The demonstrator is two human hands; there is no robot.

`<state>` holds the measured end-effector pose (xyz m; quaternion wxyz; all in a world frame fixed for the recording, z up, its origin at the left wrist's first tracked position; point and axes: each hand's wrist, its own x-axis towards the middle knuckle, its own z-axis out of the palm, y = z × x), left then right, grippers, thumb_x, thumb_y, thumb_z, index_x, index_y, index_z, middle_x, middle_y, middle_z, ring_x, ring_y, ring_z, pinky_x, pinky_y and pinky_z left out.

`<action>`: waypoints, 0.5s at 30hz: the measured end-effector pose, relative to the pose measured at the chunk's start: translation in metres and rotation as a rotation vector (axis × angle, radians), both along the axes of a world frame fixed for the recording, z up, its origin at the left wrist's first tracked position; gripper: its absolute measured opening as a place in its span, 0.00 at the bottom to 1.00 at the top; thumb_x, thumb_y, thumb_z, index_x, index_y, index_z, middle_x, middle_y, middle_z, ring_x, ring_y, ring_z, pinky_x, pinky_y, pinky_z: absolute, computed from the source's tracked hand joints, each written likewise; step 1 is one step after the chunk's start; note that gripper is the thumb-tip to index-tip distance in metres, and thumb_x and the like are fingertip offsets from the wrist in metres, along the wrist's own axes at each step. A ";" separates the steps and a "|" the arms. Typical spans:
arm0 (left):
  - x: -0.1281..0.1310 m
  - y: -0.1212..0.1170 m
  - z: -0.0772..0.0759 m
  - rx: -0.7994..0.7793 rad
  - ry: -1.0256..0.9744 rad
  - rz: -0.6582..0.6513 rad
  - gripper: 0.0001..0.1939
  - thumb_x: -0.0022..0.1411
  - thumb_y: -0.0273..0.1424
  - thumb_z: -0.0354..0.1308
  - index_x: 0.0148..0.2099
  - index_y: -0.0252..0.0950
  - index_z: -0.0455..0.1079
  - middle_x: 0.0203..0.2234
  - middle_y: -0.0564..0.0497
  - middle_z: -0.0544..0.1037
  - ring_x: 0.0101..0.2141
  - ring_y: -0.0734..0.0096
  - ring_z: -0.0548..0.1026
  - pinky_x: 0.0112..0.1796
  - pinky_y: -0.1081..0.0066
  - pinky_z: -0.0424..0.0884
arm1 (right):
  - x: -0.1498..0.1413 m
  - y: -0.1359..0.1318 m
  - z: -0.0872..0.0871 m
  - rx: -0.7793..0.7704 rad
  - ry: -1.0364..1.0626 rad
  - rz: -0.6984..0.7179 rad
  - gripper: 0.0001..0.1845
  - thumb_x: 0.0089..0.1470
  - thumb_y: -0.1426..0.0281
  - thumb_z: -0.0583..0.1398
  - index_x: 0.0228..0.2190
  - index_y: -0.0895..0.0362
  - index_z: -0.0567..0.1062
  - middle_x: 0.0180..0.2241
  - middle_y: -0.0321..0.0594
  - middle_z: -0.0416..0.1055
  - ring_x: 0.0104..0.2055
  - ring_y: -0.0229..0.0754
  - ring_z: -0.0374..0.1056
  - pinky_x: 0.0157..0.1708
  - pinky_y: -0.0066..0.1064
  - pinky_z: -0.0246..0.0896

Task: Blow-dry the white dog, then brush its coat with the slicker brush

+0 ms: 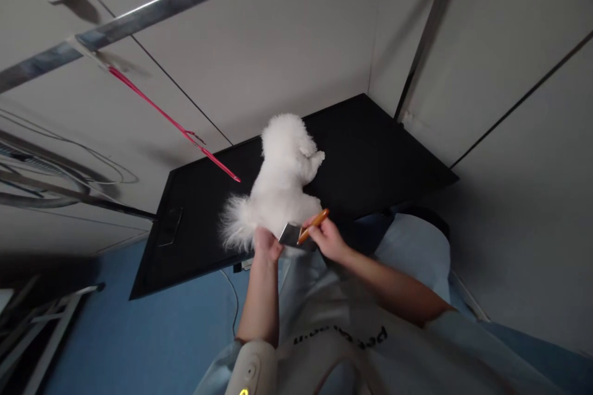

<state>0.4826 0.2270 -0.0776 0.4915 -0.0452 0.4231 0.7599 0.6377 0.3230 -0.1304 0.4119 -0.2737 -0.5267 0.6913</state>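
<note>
A small white fluffy dog point(282, 182) stands on a black table point(370, 160), its head toward the far side and its tail point(234, 225) toward me. My left hand point(267, 242) is closed on the dog's hindquarters just beside the tail. My right hand point(327, 237) grips the orange handle of a slicker brush point(301, 233), whose metal pad rests against the dog's rear flank.
A red leash point(173, 120) runs from a metal overhead arm point(139, 12) down toward the dog. White walls meet behind the table. Blue floor lies at the lower left, with a metal frame point(41, 327) there. My light blue sleeves and apron fill the bottom.
</note>
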 end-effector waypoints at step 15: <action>0.013 -0.001 0.019 -0.138 -0.085 0.088 0.20 0.72 0.33 0.43 0.42 0.32 0.76 0.31 0.45 0.81 0.33 0.63 0.82 0.39 0.64 0.80 | -0.002 0.012 0.016 0.051 -0.005 -0.369 0.16 0.56 0.53 0.60 0.34 0.53 0.70 0.34 0.41 0.74 0.38 0.45 0.71 0.40 0.39 0.70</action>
